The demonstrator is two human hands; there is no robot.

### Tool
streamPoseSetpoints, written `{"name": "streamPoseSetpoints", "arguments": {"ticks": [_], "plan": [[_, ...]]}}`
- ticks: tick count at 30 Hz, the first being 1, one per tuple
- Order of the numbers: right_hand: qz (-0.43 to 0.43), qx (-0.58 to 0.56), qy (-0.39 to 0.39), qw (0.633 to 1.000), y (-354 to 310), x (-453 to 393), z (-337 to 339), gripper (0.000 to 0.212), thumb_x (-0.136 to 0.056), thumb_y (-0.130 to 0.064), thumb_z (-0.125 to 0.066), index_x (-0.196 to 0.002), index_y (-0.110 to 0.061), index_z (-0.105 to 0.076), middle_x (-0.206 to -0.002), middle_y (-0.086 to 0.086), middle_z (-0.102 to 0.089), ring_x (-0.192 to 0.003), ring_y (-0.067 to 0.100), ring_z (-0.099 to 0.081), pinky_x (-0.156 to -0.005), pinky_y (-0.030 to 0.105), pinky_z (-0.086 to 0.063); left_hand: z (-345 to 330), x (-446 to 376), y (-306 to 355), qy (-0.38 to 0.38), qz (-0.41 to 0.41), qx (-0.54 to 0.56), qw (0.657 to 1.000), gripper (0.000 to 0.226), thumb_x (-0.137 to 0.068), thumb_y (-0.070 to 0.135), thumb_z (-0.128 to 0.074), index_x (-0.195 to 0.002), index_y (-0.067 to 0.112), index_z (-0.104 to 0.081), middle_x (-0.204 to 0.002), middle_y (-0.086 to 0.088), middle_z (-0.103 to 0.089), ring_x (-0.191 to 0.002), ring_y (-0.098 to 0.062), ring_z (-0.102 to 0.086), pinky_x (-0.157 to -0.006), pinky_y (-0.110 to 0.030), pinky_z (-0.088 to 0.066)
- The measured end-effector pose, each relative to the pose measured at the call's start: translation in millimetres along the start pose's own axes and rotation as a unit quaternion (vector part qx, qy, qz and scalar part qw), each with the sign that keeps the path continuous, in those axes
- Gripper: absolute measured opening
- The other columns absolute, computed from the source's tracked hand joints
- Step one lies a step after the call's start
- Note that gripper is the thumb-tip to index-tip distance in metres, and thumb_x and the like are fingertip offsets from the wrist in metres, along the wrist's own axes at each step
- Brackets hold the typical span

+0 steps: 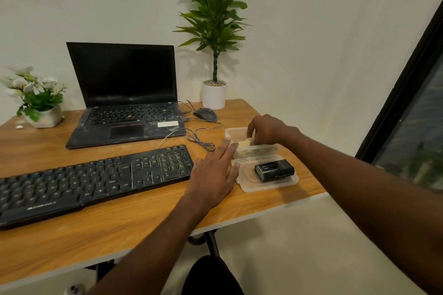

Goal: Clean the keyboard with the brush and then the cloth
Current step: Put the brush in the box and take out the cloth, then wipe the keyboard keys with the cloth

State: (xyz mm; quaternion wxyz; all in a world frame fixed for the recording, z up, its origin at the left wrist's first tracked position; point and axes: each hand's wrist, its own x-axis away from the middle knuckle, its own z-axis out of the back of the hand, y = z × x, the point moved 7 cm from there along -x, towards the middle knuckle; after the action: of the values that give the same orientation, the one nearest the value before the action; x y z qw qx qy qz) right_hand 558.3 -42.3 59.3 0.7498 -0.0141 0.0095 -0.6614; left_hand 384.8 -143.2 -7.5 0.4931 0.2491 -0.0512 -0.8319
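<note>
1. Looking down at a wooden tabletop (134,227) set against a pale wall, with a dark window frame running past the right edge.
2. Lying along the near left part of the tabletop: a black keyboard (93,182), long and flat, its right end reaching towards the middle.
3. Sitting near the right edge: a clear plastic container (236,133), with its lid (244,182) lying just beside it towards the near edge and carrying a small black boxy object (274,170).
4. Reaching into the container: the right hand (266,130), fingers curled down and pinching a pale yellow thing (244,143); probably the cloth, though too little is showing to be sure.
5. Resting flat between keyboard and container: the left hand (213,175), fingers straight and holding nothing, fingertips touching the container's near wall, seemingly steadying it.
6. Not showing anywhere recognisable: the brush; possibly hidden inside the container.
7. Judging handling: the pale thing looking soft and light, likely crumpling under a pinch, best taken by a bunched fold; the container looking light and prone to sliding, hence needing the bracing hand; the keyboard looking rigid and light, best pinned at one end while being brushed.
8. Standing towards the far edge: an open laptop (124,93), a mouse (205,114), loose cables (199,137), a tall potted plant (213,31) at the far right corner, and white flowers (36,96) at the far left.
</note>
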Motion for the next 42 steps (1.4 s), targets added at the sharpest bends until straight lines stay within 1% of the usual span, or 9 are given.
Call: {"name": "streamPoseSetpoints", "arguments": {"ticks": [7,14,18,22,26,29,33,38,42], "plan": [[-0.031,-0.127,0.158,0.979,-5,21,42,0.030,-0.079,-0.036,-0.083,-0.102,-0.017,-0.078,-0.096,-0.002,-0.073,-0.085,0.018,-0.065,-0.065,0.028,-0.046,9,2,-2,0.043,0.002,0.019,0.999,0.059,-0.111,0.049,-0.037,-0.166,0.029,-0.027,-0.172,0.007,-0.031,-0.146,-0.019,-0.041,-0.114,-0.052,-0.040],[-0.117,-0.562,0.239,0.783,-41,74,31,0.024,-0.084,-0.017,-0.072,-0.105,-0.007,-0.067,-0.103,0.013,-0.071,-0.091,0.026,-0.068,-0.074,0.038,-0.054,53,28,-11,0.166,0.058,0.059,0.983,0.039,-0.106,0.024,-0.050,-0.145,0.027,-0.054,-0.138,0.008,-0.062,-0.126,-0.013,-0.053,-0.102,-0.039,-0.042],[-0.106,-0.624,0.174,0.754,-94,79,7,0.018,-0.090,-0.015,-0.067,-0.107,-0.010,-0.072,-0.096,0.012,-0.075,-0.092,0.029,-0.074,-0.073,0.036,-0.056,100,70,-52,0.225,0.117,0.064,0.965,0.031,-0.103,0.018,-0.056,-0.129,0.031,-0.064,-0.114,0.014,-0.064,-0.108,-0.009,-0.057,-0.095,-0.039,-0.046],[-0.027,-0.571,0.111,0.813,-159,77,-9,0.019,-0.096,-0.022,-0.069,-0.113,-0.023,-0.075,-0.097,-0.003,-0.078,-0.085,0.014,-0.073,-0.073,0.032,-0.059,150,130,-121,0.246,0.181,0.012,0.952,0.026,-0.105,0.023,-0.056,-0.130,0.030,-0.062,-0.114,0.015,-0.061,-0.107,-0.001,-0.048,-0.099,-0.039,-0.041],[0.098,-0.398,0.123,0.904,-226,72,-8,0.025,-0.096,-0.019,-0.069,-0.120,-0.023,-0.075,-0.104,-0.010,-0.070,-0.093,0.008,-0.063,-0.070,0.023,-0.045,191,186,-196,0.264,0.280,-0.074,0.920,0.033,-0.104,0.025,-0.058,-0.136,0.018,-0.062,-0.127,-0.005,-0.068,-0.119,-0.023,-0.059,-0.104,-0.055,-0.045],[0.154,-0.281,0.130,0.938,-263,64,-13,0.024,-0.094,-0.020,-0.070,-0.116,-0.030,-0.075,-0.105,-0.008,-0.073,-0.098,0.013,-0.062,-0.075,0.032,-0.054,208,222,-242,0.238,0.351,-0.139,0.895,0.041,-0.103,0.027,-0.058,-0.139,0.009,-0.057,-0.141,-0.018,-0.059,-0.130,-0.039,-0.052,-0.106,-0.062,-0.041],[0.150,-0.212,0.096,0.961,-277,60,-31,0.023,-0.096,-0.021,-0.066,-0.114,-0.032,-0.072,-0.103,-0.004,-0.075,-0.090,0.014,-0.064,-0.078,0.040,-0.057,211,248,-271,0.256,0.424,-0.107,0.862,0.060,-0.105,0.038,-0.054,-0.152,0.003,-0.041,-0.160,-0.033,-0.034,-0.150,-0.048,-0.031,-0.114,-0.069,-0.031],[0.147,-0.198,0.115,0.962,-275,65,-35,0.022,-0.095,-0.021,-0.069,-0.114,-0.032,-0.072,-0.102,-0.003,-0.075,-0.084,0.015,-0.063,-0.066,0.031,-0.046,205,251,-283,0.236,0.458,-0.069,0.854,0.052,-0.105,0.044,-0.049,-0.137,0.004,-0.054,-0.129,-0.024,-0.065,-0.119,-0.046,-0.057,-0.103,-0.060,-0.041],[0.139,-0.182,0.117,0.966,-270,75,-39,0.020,-0.095,-0.022,-0.070,-0.111,-0.033,-0.072,-0.097,-0.004,-0.074,-0.075,0.008,-0.057,-0.056,0.022,-0.039,214,260,-277,0.266,0.460,-0.072,0.844,0.046,-0.102,0.035,-0.055,-0.134,0.003,-0.058,-0.126,-0.023,-0.063,-0.117,-0.042,-0.054,-0.098,-0.055,-0.043]]}}
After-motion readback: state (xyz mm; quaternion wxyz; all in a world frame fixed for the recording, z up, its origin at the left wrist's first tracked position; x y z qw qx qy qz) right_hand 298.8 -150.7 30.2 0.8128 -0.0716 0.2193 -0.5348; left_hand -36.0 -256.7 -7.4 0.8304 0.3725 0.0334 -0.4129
